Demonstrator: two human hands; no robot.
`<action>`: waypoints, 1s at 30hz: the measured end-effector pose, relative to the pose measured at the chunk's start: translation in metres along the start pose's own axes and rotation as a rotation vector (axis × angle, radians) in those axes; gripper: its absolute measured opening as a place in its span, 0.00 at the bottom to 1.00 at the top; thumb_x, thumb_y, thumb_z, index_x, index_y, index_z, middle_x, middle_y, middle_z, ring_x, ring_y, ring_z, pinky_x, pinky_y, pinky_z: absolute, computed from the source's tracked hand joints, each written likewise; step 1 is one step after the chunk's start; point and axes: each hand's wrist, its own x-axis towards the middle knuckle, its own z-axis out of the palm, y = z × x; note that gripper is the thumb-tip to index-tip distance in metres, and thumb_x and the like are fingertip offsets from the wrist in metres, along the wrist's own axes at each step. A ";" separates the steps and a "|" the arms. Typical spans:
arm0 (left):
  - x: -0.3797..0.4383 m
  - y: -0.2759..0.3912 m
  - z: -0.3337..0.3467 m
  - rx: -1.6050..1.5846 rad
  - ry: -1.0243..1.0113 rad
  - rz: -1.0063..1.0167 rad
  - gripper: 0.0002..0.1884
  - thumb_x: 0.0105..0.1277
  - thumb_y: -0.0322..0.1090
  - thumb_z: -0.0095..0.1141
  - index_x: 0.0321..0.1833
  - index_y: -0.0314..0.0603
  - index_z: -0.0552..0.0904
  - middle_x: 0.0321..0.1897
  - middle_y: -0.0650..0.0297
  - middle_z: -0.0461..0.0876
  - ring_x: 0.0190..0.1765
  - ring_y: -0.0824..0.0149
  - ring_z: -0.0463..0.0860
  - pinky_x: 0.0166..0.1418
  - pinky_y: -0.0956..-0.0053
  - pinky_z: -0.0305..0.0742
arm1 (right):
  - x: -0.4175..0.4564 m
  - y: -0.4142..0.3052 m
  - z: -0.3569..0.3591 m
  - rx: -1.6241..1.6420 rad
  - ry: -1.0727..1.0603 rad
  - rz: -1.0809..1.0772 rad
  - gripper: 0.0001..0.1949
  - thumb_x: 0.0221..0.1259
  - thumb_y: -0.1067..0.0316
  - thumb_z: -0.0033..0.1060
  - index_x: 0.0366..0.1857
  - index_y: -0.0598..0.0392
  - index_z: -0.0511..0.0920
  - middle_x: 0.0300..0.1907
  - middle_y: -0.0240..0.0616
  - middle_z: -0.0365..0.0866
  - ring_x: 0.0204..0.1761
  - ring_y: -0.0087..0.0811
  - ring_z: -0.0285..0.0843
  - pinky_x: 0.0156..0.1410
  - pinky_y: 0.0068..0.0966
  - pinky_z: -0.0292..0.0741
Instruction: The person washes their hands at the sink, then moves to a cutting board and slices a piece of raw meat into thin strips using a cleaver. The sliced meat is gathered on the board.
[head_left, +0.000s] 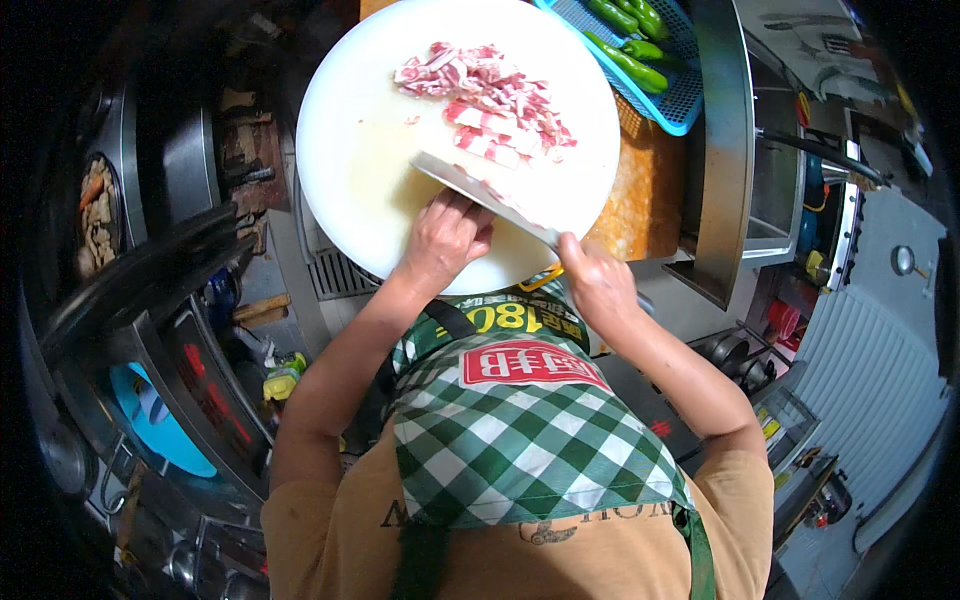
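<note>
My right hand (600, 281) grips the handle of a cleaver (484, 196), whose broad blade slants across the round white cutting board (345, 165). My left hand (448, 236) rests on the board with curled fingers close against the near side of the blade. Whatever may be under those fingers is hidden. Bits of meat cling to the far face of the blade. Just beyond it lie several thicker slices of red-and-white fatty meat (487, 142). A heap of thin sliced meat (480, 79) spreads behind them.
A blue plastic basket (679, 112) with green peppers (634, 64) stands at the board's far right. Beneath is a worn wooden block (645, 202). A metal panel (724, 150) rises at right. A drain grate (337, 274) shows left of the board.
</note>
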 end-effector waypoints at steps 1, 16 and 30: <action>-0.001 0.002 0.001 -0.011 0.031 -0.027 0.17 0.42 0.28 0.67 0.39 0.36 0.82 0.41 0.55 0.80 0.47 0.52 0.79 0.51 0.63 0.75 | 0.019 -0.006 0.008 0.021 0.037 -0.041 0.11 0.59 0.74 0.50 0.45 0.53 0.67 0.24 0.48 0.74 0.26 0.54 0.76 0.28 0.45 0.72; 0.006 -0.017 0.003 0.051 0.056 0.091 0.20 0.44 0.28 0.66 0.44 0.34 0.82 0.48 0.48 0.77 0.51 0.48 0.77 0.57 0.60 0.74 | -0.013 0.006 -0.010 -0.081 0.037 0.011 0.09 0.63 0.69 0.52 0.44 0.52 0.67 0.24 0.50 0.76 0.25 0.54 0.78 0.26 0.44 0.72; 0.014 0.012 -0.002 0.073 0.121 0.031 0.12 0.47 0.30 0.61 0.35 0.36 0.78 0.37 0.56 0.77 0.46 0.57 0.77 0.54 0.65 0.75 | -0.019 0.016 -0.032 -0.054 -0.039 -0.022 0.09 0.64 0.70 0.52 0.44 0.54 0.66 0.24 0.51 0.75 0.26 0.55 0.76 0.26 0.47 0.70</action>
